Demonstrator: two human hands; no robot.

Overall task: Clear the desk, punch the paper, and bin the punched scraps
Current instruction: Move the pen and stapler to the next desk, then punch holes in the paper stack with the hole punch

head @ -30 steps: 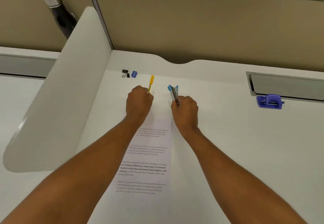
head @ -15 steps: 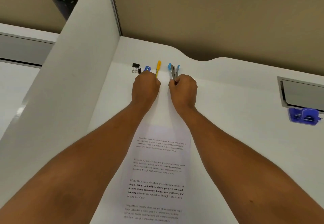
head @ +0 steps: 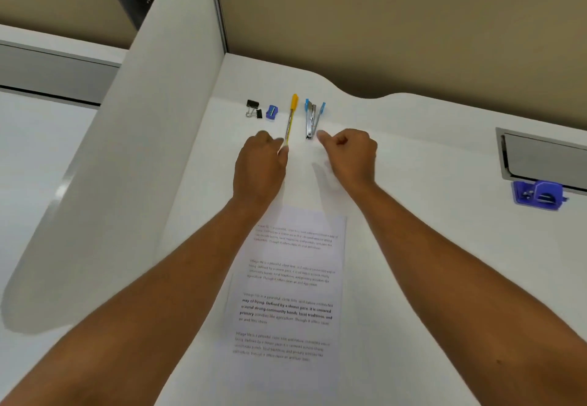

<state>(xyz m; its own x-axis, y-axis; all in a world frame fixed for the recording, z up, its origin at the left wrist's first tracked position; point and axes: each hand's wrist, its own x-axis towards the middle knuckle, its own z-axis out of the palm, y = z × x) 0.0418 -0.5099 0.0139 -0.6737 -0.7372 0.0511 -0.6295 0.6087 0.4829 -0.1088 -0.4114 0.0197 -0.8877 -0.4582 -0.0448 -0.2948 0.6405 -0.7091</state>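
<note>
A printed paper sheet (head: 292, 294) lies on the white desk (head: 413, 246) between my forearms. At the desk's far edge a yellow pen (head: 291, 116) and a blue-and-metal stapler (head: 312, 118) lie side by side. My left hand (head: 260, 167) is curled, its fingertips pinching the pen's near end. My right hand (head: 349, 154) is loosely curled with nothing in it, its thumb just short of the stapler's near end. A purple hole punch (head: 538, 195) sits at the far right.
A black binder clip (head: 253, 108) and a blue sharpener (head: 272, 112) lie left of the pen. A white divider panel (head: 143, 151) bounds the desk's left side, a tan partition (head: 397, 24) its back. A metal cable flap (head: 546, 161) is set into the desk at right.
Both hands carried the pen and stapler to the desk's far edge, beside the clip and sharpener. My right hand has let go of the stapler, and both hands have drawn back a little.
</note>
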